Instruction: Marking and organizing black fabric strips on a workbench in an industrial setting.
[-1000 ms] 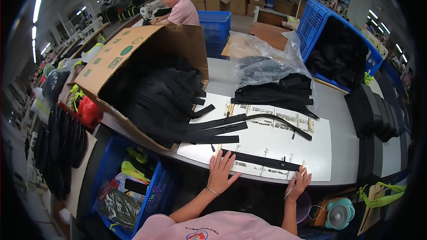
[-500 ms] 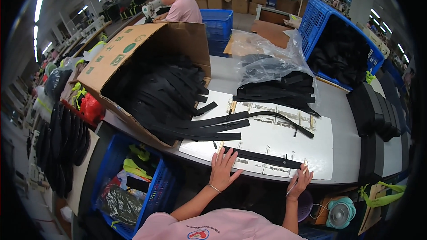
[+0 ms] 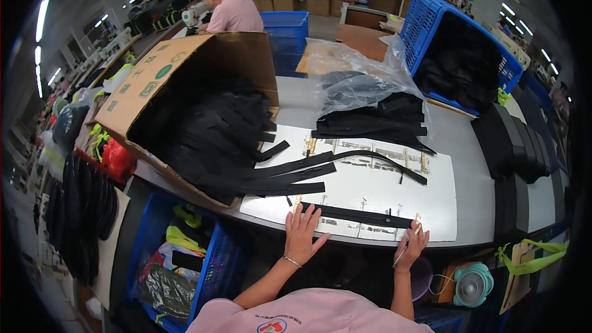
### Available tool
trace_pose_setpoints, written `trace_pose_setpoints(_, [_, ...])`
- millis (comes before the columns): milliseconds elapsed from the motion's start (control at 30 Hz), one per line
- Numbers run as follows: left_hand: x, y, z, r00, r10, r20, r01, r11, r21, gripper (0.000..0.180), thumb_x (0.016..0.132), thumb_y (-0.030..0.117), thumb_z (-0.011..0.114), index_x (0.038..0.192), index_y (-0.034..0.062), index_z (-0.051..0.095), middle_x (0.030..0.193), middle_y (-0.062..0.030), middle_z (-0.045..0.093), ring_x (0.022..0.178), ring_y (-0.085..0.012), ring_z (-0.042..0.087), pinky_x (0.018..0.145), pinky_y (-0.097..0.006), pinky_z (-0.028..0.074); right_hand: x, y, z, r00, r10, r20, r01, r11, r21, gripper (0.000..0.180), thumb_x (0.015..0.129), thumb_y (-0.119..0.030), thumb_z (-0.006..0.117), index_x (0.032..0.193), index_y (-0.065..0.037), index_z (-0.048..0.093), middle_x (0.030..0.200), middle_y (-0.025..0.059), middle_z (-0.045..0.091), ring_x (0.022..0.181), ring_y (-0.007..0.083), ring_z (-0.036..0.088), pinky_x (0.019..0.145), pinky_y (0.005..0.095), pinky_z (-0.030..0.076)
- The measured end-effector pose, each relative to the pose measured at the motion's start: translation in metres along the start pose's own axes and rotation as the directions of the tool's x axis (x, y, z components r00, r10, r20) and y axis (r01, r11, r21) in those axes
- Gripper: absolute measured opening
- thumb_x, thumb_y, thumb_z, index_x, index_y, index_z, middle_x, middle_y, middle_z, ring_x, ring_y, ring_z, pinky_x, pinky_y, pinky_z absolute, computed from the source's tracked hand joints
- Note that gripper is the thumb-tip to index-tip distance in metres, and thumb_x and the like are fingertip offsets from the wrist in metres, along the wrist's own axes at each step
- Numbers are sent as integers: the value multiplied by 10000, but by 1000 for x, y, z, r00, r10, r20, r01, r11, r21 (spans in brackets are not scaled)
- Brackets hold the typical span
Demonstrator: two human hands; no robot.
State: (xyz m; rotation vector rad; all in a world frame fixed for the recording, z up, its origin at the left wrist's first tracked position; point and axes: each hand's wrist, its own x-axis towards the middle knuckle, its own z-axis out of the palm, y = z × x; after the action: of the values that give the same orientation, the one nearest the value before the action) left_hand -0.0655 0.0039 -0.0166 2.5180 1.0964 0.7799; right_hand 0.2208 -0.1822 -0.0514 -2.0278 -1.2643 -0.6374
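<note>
A black zipper strip point(image 3: 354, 214) lies straight along the near edge of a white marked board point(image 3: 441, 191), with a small pull and a round dark piece toward its right part. My left hand point(image 3: 302, 237) is open, fingers spread flat, fingertips touching the strip's left end. My right hand point(image 3: 411, 250) has its fingers curled at the strip's right end, by a yellowish mark on the board. A thin, light pen-like tool point(image 3: 401, 255) shows in the right hand; its exact kind is unclear.
Black strips spill from a tilted cardboard box point(image 3: 132, 80) onto the board. More strips point(image 3: 370, 117) lie under clear plastic behind. A blue crate point(image 3: 425, 28) holds black pieces. Black padded pieces point(image 3: 509, 145) stand at right. Below are another blue crate point(image 3: 213, 271) and a teal fan point(image 3: 473, 283).
The whole view has shifted slightly, so the scene sits a little farther left and higher. Both hands stay at the strip's two ends, with little visible movement.
</note>
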Motion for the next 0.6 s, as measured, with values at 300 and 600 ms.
trace_pose_setpoints(300, [0, 0, -1, 1000, -6, 4, 6, 1000, 2, 694, 898, 442, 728, 1466, 96, 530, 1546, -127, 463, 1490, -385, 314, 1197, -582, 201, 1, -1, 0, 1000, 16, 23, -15, 1000, -17, 168, 956, -65, 576, 1106, -4, 622, 1316, 217, 672, 1332, 394, 546, 1211, 582, 245])
trace_pose_setpoints(600, [-1, 1, 0, 1000, 12, -18, -11, 1000, 17, 701, 901, 450, 721, 1469, 91, 522, 1544, -123, 463, 1480, -382, 330, 1193, -577, 216, -1, 1, 0, 1000, -6, -1, 6, 1000, 10, 172, 941, -46, 586, 1099, 12, 624, 1313, 230, 665, 1323, 414, 547, 1201, 607, 254])
